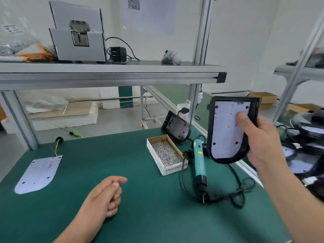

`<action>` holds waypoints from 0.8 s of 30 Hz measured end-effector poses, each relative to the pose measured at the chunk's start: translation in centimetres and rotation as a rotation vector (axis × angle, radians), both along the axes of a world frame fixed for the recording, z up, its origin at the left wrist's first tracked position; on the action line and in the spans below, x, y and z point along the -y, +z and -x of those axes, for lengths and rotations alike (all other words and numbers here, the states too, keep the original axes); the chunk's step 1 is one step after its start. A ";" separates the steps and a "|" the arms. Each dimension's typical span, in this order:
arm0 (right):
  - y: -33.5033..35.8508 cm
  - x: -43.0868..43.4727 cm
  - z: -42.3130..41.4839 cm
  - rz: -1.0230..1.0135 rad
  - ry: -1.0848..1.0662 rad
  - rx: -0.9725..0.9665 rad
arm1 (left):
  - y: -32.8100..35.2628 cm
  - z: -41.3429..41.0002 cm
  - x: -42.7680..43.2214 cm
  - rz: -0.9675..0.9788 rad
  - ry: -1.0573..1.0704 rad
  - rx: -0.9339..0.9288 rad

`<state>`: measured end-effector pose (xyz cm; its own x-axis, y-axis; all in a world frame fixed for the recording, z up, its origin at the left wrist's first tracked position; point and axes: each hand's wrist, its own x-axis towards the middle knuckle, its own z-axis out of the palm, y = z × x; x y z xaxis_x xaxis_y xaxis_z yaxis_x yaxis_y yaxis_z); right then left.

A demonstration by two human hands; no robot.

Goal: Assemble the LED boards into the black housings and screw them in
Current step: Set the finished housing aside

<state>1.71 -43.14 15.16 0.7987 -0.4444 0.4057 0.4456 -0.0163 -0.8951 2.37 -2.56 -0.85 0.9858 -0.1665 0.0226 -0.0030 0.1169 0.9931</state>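
Note:
My right hand (259, 137) grips a black housing (213, 130) with a white LED board (226, 132) seated in it, held upright above the table's right side; my thumb presses on the board. My left hand (107, 195) hovers low over the green mat with fingers loosely curled, holding nothing. A loose LED board (38, 172) with wires lies flat at the left. An empty black housing (176, 126) leans at the back. A cardboard box of screws (166, 153) and a teal electric screwdriver (199, 163) lie mid-right.
The screwdriver's black cable (242, 190) loops over the mat at the right. More housings and boards (301, 155) are stacked beyond the table's right edge. An overhead shelf (112, 74) carries a grey machine (78, 34), a black adapter and bags.

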 end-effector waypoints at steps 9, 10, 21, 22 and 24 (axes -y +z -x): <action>0.6 16.0 -0.2 0.187 -0.487 -0.244 | -1.1 -0.7 0.1 -0.047 0.009 -0.058; 0.6 17.1 0.0 0.175 -0.508 -0.260 | -1.1 -0.8 0.1 -0.035 0.014 -0.067; 0.9 27.1 -0.8 0.656 -0.813 -0.553 | 0.5 -0.1 0.4 -0.077 0.021 -0.059; 0.7 28.0 -1.0 0.732 -0.835 -0.592 | 0.7 -0.1 0.3 -0.091 0.004 -0.040; 0.0 29.5 -1.2 0.834 -0.853 -0.715 | 1.0 0.0 0.1 -0.102 -0.032 -0.009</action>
<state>2.87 -72.67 15.16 0.5508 -0.7260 0.4119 -0.5176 -0.6842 -0.5138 2.40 -2.70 0.19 0.9799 -0.1993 -0.0045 0.0077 0.0152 0.9999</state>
